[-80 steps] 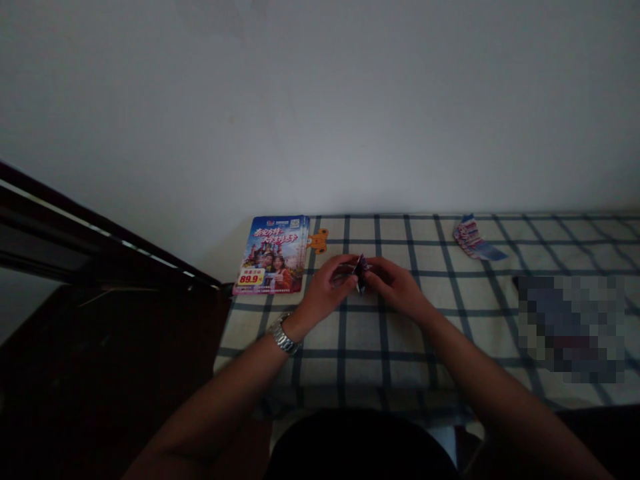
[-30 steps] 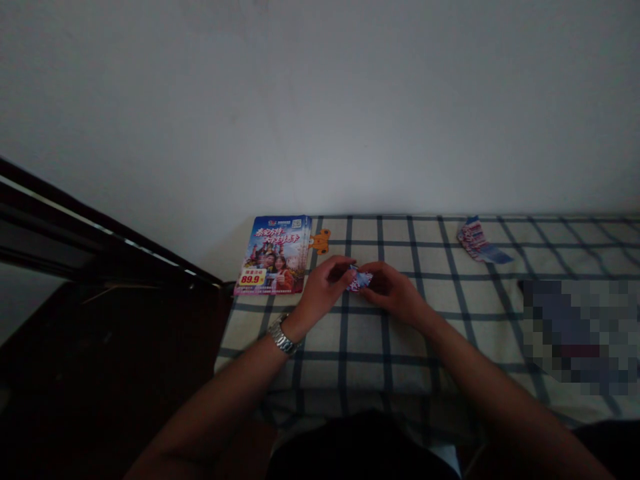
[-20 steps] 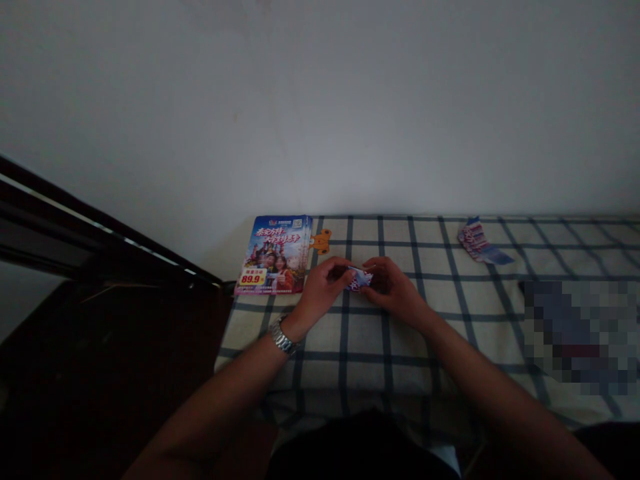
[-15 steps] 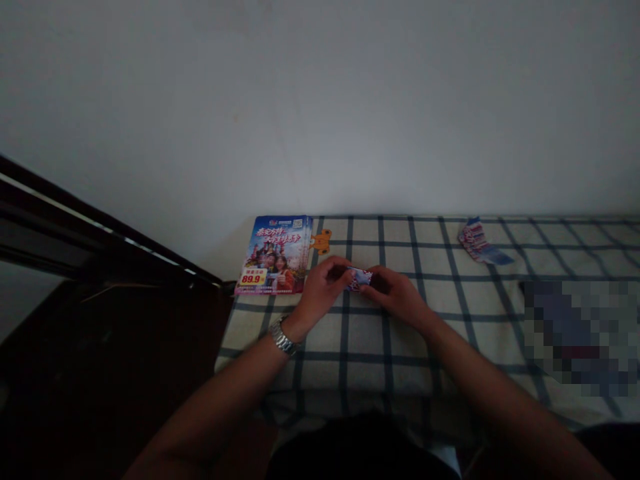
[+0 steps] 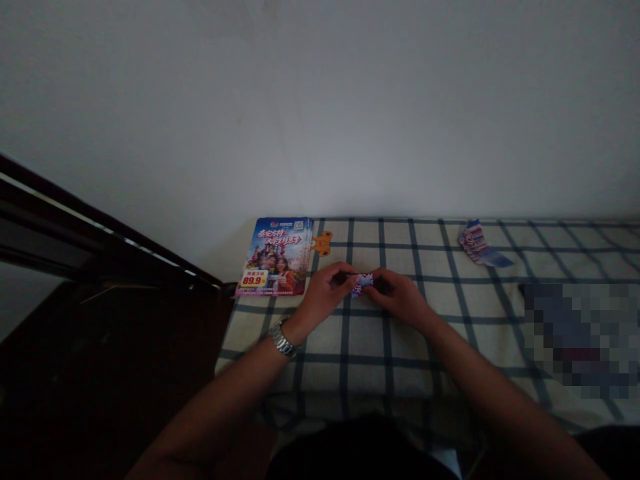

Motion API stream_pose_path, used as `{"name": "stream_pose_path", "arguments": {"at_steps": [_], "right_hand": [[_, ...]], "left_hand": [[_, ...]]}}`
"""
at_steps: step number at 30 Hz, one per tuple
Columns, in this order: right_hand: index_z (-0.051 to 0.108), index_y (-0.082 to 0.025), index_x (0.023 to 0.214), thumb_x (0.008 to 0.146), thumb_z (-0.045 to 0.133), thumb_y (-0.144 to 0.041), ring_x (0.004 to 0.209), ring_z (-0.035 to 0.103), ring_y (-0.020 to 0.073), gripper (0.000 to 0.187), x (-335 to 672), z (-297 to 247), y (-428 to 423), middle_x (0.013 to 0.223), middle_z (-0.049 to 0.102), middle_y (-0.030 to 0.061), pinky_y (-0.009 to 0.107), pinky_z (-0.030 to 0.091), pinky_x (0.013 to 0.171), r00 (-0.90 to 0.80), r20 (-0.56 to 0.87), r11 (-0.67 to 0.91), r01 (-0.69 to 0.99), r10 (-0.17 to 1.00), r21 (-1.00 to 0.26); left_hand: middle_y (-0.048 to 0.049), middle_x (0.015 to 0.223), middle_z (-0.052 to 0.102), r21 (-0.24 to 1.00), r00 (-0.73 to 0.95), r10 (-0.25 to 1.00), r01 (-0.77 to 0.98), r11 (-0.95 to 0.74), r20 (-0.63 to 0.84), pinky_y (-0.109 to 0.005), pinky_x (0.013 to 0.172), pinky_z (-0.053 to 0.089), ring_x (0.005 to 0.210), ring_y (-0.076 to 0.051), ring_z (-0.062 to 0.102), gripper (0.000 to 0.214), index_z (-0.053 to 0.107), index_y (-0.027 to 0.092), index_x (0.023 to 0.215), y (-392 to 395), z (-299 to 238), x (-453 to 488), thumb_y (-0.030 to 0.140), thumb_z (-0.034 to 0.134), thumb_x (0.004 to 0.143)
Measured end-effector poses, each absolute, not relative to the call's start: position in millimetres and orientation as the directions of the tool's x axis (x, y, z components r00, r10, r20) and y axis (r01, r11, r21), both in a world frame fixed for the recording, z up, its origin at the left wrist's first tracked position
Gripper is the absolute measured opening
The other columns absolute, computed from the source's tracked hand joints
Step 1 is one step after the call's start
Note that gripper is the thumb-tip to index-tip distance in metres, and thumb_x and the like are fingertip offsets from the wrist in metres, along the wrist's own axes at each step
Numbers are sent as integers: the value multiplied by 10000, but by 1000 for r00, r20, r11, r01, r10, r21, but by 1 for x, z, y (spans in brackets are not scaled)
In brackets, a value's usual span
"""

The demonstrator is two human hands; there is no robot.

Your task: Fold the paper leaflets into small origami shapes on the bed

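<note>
Between my two hands is a small folded paper (image 5: 363,285), printed pink, white and pale blue. My left hand (image 5: 327,290), with a metal watch (image 5: 284,338) on the wrist, pinches its left end between thumb and fingers. At the right end, my right hand (image 5: 397,297) grips it the same way. The paper is held low over a checked cloth (image 5: 320,360). Left of my hands lies a stack of printed flyers (image 5: 273,257), the top one blue and pink with a large "89.9".
An orange bear-shaped piece (image 5: 323,243) lies beside the flyers. Farther right, several folded printed papers (image 5: 481,247) form a loose bunch. A blurred-out object (image 5: 580,340) lies at the right. A wall (image 5: 320,120) rises behind the cloth, and a dark frame (image 5: 100,233) stands at left.
The folded paper has turned slightly in my fingers and shows a different part of its print. Both hands stay in nearly the same place, gripping it.
</note>
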State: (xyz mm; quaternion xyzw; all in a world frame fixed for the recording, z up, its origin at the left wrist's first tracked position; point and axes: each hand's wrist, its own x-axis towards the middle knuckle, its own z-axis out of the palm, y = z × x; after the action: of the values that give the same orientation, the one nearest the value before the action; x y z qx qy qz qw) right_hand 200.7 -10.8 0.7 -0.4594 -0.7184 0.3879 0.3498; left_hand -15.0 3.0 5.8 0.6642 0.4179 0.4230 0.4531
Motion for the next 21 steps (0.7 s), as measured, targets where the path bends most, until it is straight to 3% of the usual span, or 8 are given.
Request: {"name": "stream_pose_path", "arguments": {"at_steps": [8, 15, 21], "right_hand": [[708, -234, 1043, 1002, 612, -480, 754, 680, 192, 268, 198, 10, -13, 863, 755, 27, 303, 515, 688, -316, 192, 314, 403, 929, -860], [723, -243, 959, 1031, 571, -465, 762, 677, 187, 279, 200, 7, -11, 849, 746, 19, 298, 520, 730, -351, 233, 378, 435, 907, -817], [740, -233, 907, 1012, 599, -493, 730, 676, 182, 314, 203, 8, -11, 802, 748, 12, 288, 513, 690, -322, 193, 327, 443, 927, -835]], "left_hand": [[-23, 868, 729, 949, 333, 927, 194, -247, 174, -258, 729, 522, 804, -164, 681, 224, 725, 190, 956, 2, 6, -15, 411, 686, 961], [-14, 875, 723, 930, 380, 906, 229, -287, 186, -252, 729, 514, 787, -152, 664, 212, 723, 195, 945, 1, 7, -15, 396, 668, 982], [-16, 862, 719, 931, 394, 898, 213, -295, 195, -253, 720, 501, 775, -153, 655, 241, 726, 189, 933, 1, 10, -17, 415, 661, 987]]}}
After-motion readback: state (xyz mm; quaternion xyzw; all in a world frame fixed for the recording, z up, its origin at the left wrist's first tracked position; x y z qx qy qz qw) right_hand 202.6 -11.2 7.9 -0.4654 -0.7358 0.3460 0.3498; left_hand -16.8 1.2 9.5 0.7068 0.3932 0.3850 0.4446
